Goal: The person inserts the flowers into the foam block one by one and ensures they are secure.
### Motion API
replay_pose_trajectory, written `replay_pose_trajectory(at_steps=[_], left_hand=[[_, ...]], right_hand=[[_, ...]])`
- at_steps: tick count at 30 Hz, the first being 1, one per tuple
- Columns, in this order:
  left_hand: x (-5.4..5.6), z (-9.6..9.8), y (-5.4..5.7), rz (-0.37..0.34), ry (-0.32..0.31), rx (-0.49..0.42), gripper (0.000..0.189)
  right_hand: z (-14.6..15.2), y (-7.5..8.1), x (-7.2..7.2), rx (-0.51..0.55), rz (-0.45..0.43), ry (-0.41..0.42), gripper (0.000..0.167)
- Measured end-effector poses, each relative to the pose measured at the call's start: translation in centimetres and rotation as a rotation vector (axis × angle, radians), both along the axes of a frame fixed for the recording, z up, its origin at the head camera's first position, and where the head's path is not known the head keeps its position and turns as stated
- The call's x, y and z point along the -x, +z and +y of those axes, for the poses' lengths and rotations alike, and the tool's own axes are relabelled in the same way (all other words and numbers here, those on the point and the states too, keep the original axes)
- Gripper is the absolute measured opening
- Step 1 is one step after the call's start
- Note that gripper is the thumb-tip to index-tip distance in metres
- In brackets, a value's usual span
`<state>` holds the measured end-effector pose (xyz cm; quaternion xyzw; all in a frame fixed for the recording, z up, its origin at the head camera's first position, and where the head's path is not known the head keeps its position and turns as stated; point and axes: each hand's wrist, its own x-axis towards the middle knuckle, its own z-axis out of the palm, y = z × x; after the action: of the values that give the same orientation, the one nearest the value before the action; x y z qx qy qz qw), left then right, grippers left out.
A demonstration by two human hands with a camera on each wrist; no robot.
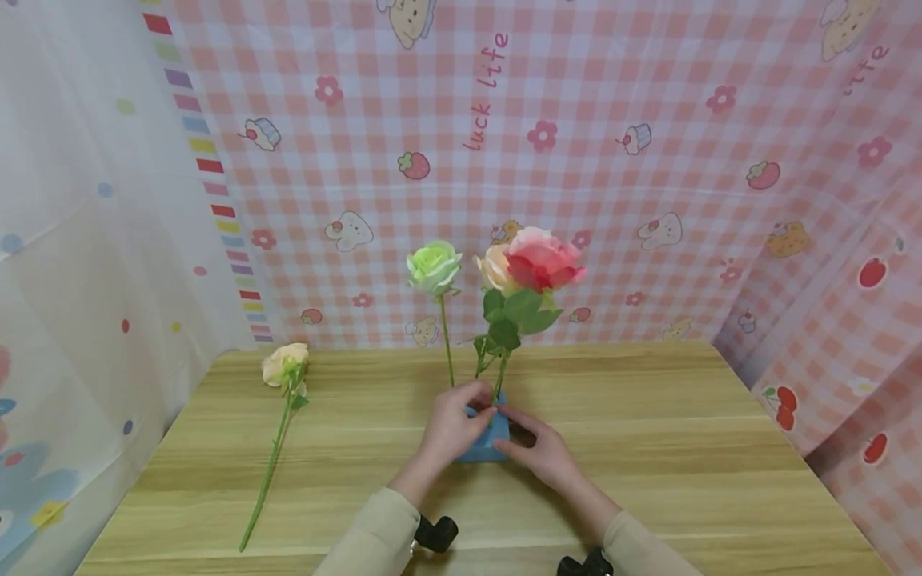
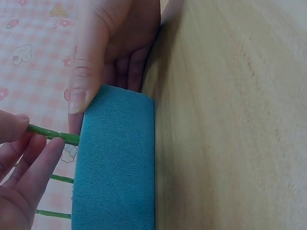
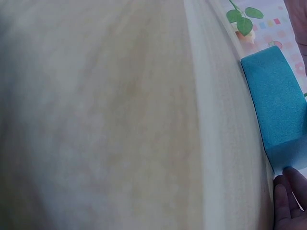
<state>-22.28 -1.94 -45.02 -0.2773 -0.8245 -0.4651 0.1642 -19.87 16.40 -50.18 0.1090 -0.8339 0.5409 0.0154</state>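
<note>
A blue foam block [image 1: 484, 452] rests on the table, also seen as a blue slab [image 2: 117, 158] in the left wrist view. Stems enter its top face. My left hand [image 1: 452, 422] pinches the lower stem [image 2: 69, 138] of a pink-red rose [image 1: 543, 260] just above the foam. At the block's right end, my right hand [image 1: 543, 456] grips it with thumb and fingers; those fingers appear at the edge of the right wrist view. A pale green rose [image 1: 434, 268] and a peach rose [image 1: 495, 268] stand upright left of the pink-red one.
Another peach rose [image 1: 286, 366] lies on the left of the wooden table [image 1: 648, 416], its stem towards the front. Patterned cloth [image 1: 612, 88] hangs behind and along the sides. Black wrist mounts [image 1: 436, 534] sit below both hands.
</note>
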Motion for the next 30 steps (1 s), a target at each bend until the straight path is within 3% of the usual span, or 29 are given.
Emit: replay_pose_trajectory(at_steps=[8,14,20,30], left_hand=[[0.0,0.0,-0.2,-0.001,-0.003,-0.012,0.015],[-0.1,-0.1,-0.4,-0.027,-0.022,-0.038,0.011],[-0.2,-0.2,-0.7,-0.041,-0.023,-0.056,0.011],[-0.7,-1.2,-0.7,-0.125,-0.035,-0.073,0.023]], right_hand=[[-0.1,0.1,-0.1,0.043,-0.007,0.006,0.053],[-0.9,2.4,-1.3,0.057,0.001,-0.013,0.05],[-0.3,0.1,0.0,0.041,0.004,-0.008,0.051],[-0.1,0.0,0.1,0.016,-0.019,-0.007,0.054]])
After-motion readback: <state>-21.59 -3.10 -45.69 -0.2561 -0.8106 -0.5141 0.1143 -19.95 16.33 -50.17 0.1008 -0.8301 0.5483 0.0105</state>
